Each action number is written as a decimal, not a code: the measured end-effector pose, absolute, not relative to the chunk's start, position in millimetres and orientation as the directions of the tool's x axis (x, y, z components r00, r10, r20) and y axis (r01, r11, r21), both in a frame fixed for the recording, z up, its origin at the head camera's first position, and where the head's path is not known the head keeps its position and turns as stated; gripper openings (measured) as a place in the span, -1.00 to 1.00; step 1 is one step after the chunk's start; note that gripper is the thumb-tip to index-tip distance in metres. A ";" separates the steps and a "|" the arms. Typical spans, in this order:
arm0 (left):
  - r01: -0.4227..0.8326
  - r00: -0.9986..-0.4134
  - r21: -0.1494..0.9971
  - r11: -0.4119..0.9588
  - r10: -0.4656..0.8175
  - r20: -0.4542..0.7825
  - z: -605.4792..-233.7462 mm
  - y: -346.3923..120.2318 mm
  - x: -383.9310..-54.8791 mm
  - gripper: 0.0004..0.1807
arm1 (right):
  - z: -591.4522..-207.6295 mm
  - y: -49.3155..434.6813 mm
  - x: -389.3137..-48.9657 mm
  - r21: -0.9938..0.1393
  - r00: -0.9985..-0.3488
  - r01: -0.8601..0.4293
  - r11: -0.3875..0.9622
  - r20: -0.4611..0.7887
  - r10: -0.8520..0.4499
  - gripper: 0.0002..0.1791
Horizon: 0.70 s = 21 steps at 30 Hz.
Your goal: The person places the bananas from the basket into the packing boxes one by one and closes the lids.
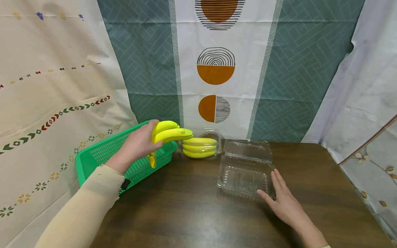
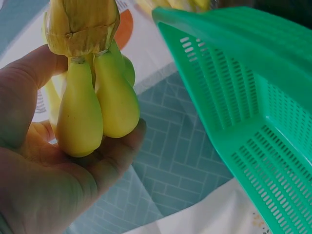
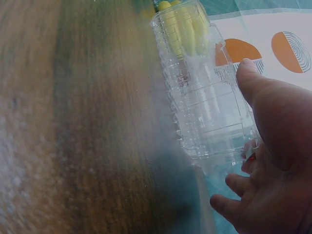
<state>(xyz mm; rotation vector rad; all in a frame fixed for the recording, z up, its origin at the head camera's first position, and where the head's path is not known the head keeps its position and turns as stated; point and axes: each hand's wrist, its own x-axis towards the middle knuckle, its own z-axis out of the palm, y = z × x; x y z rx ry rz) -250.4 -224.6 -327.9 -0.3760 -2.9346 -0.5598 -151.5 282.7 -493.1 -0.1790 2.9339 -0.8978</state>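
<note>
A bunch of yellow bananas (image 1: 173,133) is held by my left hand (image 1: 140,144) over the right end of the green basket (image 1: 130,179). The left wrist view shows the fingers and thumb curled round these bananas (image 2: 80,114), with their brown-yellow stem end upward. My right hand (image 1: 286,205) lies at the right side of a clear plastic clamshell box (image 1: 245,179), its thumb and fingers apart near the rim. That box stands with its lid folded back and nothing inside. In the right wrist view the clear box (image 3: 209,112) sits beside the thumb; firm contact is unclear.
A second clear box with a bunch of bananas (image 1: 200,148) inside stands at the back, between the basket and the unfilled box. Behind the brown wooden table (image 1: 186,213) hangs a patterned curtain (image 1: 217,103). A pale cloth (image 1: 56,103) lines the left side.
</note>
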 end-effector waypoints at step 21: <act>0.313 -0.949 0.364 0.877 0.269 0.167 -331.8 -181.9 -254.2 -0.17 | -491.6 282.7 -152.5 -0.560 -0.991 -0.093 0.823 -0.029 -0.132 0.26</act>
